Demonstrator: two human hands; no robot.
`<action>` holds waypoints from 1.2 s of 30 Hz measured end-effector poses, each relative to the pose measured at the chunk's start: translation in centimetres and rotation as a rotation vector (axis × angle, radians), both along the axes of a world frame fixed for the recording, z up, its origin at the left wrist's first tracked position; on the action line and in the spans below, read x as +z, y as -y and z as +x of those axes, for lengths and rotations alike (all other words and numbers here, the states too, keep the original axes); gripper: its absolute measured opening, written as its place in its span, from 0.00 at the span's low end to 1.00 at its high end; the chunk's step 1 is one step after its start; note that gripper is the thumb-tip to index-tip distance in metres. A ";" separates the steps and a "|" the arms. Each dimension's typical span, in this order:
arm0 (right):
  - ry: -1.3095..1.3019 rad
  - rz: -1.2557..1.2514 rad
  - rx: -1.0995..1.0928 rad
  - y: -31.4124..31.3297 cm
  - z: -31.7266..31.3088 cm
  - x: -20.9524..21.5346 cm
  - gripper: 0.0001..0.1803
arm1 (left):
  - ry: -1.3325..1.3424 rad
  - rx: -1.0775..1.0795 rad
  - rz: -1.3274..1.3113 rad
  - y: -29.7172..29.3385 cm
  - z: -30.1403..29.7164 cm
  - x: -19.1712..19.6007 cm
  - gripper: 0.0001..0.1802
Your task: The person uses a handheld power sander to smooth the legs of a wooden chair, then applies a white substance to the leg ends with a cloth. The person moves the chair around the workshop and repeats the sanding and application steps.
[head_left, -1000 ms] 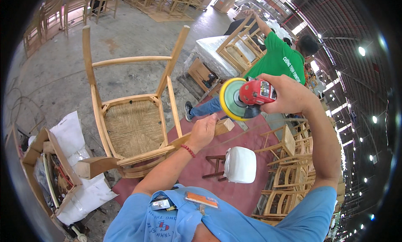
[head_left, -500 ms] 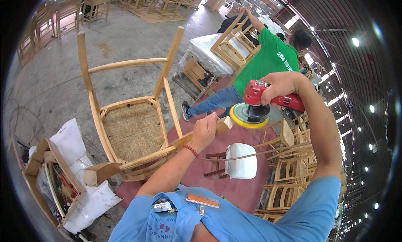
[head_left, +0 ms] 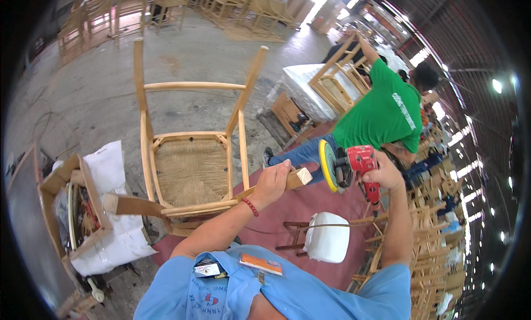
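Observation:
A pale wooden chair [head_left: 191, 137] with a woven rush seat lies tipped up in front of me, its legs pointing my way. My left hand [head_left: 272, 182] grips the end of one chair leg [head_left: 298, 177]. My right hand [head_left: 383, 176] holds a red power sander [head_left: 354, 164] by its handle. The sander's yellow-green disc [head_left: 326, 165] stands on edge, just right of the leg's cut end and facing it.
A person in a green shirt [head_left: 387, 112] bends over another chair frame to the right. A small white-seated stool [head_left: 326, 237] stands on the red mat [head_left: 310, 209] below my hands. An open wooden box with tools and white sacks [head_left: 88, 209] sits left. Stacked chairs fill the right edge.
My right hand has swung the sander down and turned it, so its disc now faces the leg end. My left hand has kept its grip on the leg.

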State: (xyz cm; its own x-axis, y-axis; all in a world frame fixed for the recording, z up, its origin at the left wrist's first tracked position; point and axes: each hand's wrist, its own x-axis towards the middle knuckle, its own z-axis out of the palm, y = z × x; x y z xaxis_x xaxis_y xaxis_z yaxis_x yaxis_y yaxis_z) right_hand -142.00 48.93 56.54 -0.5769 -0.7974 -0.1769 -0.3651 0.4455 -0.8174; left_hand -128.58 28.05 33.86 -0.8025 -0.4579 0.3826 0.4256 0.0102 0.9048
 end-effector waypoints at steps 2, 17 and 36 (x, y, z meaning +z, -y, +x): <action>0.050 -0.081 0.056 -1.3 -1.7 -2.4 0.37 | 0.022 -0.015 0.011 -0.1 0.0 -0.1 0.31; -0.333 -0.069 0.742 7.3 -9.4 -4.3 0.37 | 0.047 0.387 -0.124 -2.3 -0.2 -0.7 0.29; -0.239 -0.005 0.645 9.7 -8.4 -1.2 0.34 | 0.127 0.130 0.127 -1.8 0.4 0.9 0.18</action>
